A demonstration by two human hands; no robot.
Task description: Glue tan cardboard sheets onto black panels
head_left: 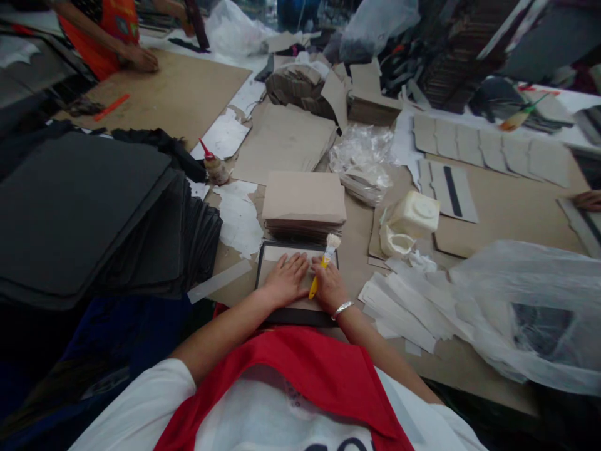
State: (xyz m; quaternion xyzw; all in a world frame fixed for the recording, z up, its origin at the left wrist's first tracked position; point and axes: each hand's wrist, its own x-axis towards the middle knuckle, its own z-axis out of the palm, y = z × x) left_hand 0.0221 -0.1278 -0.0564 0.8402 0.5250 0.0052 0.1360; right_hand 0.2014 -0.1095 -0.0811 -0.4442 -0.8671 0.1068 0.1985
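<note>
My left hand (287, 277) lies flat, fingers stretched out, on a tan board (269, 270) that rests on a black-edged sheet (258, 266) right in front of me. Beside it, my right hand (330, 285) is closed around a yellow-handled brush (325, 263). The brush's pale bristles point away from me, and the hand rests on the same board. A silver bracelet is on my right wrist. Just beyond my hands stands a stack of tan boards (304, 197).
Black sheets (79, 207) are piled at left. A glue bottle (215, 166) stands behind them. To the right are a cut-open plastic jug (413, 216), white paper strips (404, 307) and a clear plastic bag (530, 313). Across the table, a co-worker's hand (141, 57) rests on brown board.
</note>
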